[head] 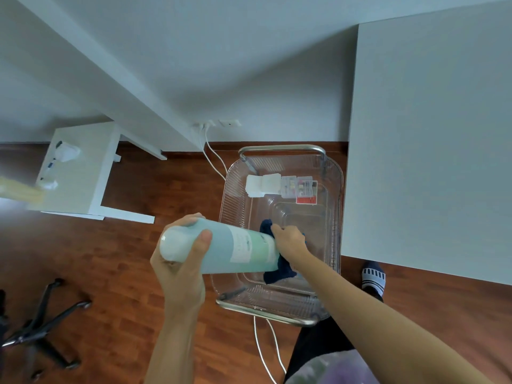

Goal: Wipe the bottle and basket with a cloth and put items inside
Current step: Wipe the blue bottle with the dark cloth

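A pale teal bottle (221, 246) with a white and green label lies sideways in the air above the near left part of a clear plastic basket (333, 217) with metal handles. My left hand (181, 268) grips the bottle's base end. My right hand (291, 242) presses a dark blue cloth (279, 270) around the bottle's other end, which is hidden under the cloth. In the basket's far end lie white folded packets (261, 185) and small clear boxes (299, 187) with coloured contents, one with a red label.
The basket stands on a wooden floor (133, 245). A white table top (429, 134) borders it on the right, a small white side table (80, 167) with small items stands at left. White cables (216, 159) run from wall sockets. An office chair base (41, 322) is near left. A socked foot (374, 278) is at right.
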Demonstrator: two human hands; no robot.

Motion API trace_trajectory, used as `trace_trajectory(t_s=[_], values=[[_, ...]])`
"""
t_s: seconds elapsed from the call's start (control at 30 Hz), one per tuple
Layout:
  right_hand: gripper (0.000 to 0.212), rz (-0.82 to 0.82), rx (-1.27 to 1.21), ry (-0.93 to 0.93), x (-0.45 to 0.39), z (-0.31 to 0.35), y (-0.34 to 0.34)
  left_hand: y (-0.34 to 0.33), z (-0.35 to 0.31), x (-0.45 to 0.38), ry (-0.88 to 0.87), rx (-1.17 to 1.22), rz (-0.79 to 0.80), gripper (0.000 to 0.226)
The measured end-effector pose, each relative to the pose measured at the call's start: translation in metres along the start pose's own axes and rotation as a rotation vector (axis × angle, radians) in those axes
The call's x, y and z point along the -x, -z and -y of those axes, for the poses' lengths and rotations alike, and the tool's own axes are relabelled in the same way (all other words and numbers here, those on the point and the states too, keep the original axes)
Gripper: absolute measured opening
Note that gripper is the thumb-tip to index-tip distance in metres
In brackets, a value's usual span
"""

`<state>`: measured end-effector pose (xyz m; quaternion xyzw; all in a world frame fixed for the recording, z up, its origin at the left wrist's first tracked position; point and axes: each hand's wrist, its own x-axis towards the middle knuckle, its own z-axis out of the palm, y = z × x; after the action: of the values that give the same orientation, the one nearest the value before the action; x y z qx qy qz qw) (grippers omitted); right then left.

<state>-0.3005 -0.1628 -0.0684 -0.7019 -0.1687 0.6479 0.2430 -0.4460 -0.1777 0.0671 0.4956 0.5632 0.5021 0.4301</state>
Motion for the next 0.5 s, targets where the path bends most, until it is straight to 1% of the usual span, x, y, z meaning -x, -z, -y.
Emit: trace_trajectory(t_s=[0.07, 0.13, 0.2, 0.27, 0.33, 0.43, 0.5], values=[[0.027, -0.039, -0.022, 0.069, 0.007, -0.004, -0.006, 0.000, 0.002, -0.002, -0.016, -0.029, 0.018, 0.026], [0.021, -0.069, -0.102, 0.116, 0.020, -0.007, -0.014, 0.001, 0.003, -0.005, -0.025, -0.041, 0.022, 0.023], [0.028, -0.104, -0.169, 0.188, 0.034, -0.008, -0.021, 0.002, 0.005, -0.010, -0.019, -0.030, 0.010, 0.023], [0.032, -0.140, -0.205, 0.332, 0.050, -0.005, -0.032, -0.001, 0.008, -0.013, -0.007, -0.047, 0.001, 0.024], [0.032, -0.126, -0.248, 0.510, 0.072, 0.007, -0.043, -0.006, 0.012, -0.012, 0.014, -0.074, -0.002, 0.026], [0.036, -0.079, -0.139, 0.691, 0.085, 0.028, -0.042, -0.006, 0.012, -0.010, 0.057, -0.029, -0.026, 0.028], [0.035, -0.016, -0.037, 0.729, 0.076, 0.039, -0.028, 0.000, 0.008, -0.013, 0.037, -0.010, -0.008, 0.028]])
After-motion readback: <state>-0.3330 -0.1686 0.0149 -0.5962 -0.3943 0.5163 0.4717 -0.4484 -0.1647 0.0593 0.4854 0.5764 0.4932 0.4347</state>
